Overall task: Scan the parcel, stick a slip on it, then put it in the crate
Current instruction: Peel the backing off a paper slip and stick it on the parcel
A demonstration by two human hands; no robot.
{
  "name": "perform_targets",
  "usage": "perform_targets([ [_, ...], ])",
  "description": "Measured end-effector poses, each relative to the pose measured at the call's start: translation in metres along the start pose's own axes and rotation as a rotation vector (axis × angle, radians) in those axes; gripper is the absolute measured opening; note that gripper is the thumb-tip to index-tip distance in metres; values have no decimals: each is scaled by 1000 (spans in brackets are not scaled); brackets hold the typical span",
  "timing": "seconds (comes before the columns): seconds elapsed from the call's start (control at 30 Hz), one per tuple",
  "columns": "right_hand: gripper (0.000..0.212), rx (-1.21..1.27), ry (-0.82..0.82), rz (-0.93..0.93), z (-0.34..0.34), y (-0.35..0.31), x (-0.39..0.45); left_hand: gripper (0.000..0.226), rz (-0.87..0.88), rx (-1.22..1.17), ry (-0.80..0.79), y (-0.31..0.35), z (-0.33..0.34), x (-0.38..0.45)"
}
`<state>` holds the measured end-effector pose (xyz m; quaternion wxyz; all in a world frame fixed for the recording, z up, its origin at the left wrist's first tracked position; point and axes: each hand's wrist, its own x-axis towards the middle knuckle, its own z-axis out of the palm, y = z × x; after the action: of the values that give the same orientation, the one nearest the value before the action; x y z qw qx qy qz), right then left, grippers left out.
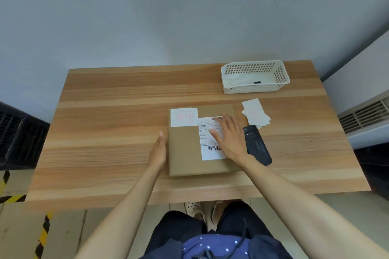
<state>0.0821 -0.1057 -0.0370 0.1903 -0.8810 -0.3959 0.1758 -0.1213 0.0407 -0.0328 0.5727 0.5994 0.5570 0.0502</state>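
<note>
A flat brown parcel (185, 153) lies in the middle of the wooden table (105, 132). It carries a white shipping label (207, 153) with barcodes, and a white slip with red print (184, 117) sits on its far left corner. My right hand (229, 136) lies flat and open on the label. The edge of my left hand (159, 150) rests against the parcel's left side, fingers straight. A black handheld scanner (257, 146) lies on the table just right of the parcel. The white perforated crate (254, 76) stands at the far right of the table.
A small pile of white slips (255, 113) lies between the crate and the scanner. Some white paper and a small dark item lie inside the crate. A grey wall runs behind the table, and a vented unit (364, 115) stands to the right.
</note>
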Motion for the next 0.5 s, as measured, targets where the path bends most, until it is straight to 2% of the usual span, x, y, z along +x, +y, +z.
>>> perform_targets([
  [0.07, 57, 19, 30, 21, -1, 6, -1, 71, -96, -170, -45, 2, 3, -3],
  [0.17, 45, 108, 121, 87, -1, 16, -4, 54, -159, -260, -57, -2, 9, -5],
  [0.27, 51, 301, 184, 193, -2, 26, -9, 46, -213, -331, -21, -3, 14, -9],
  [0.37, 58, 558, 185, 369, 0, 32, -11, 37, -262, -359, 29, -5, 19, -8],
  [0.5, 45, 761, 132, 588, 7, 41, -12, 37, -262, -366, 74, -9, 27, -5],
])
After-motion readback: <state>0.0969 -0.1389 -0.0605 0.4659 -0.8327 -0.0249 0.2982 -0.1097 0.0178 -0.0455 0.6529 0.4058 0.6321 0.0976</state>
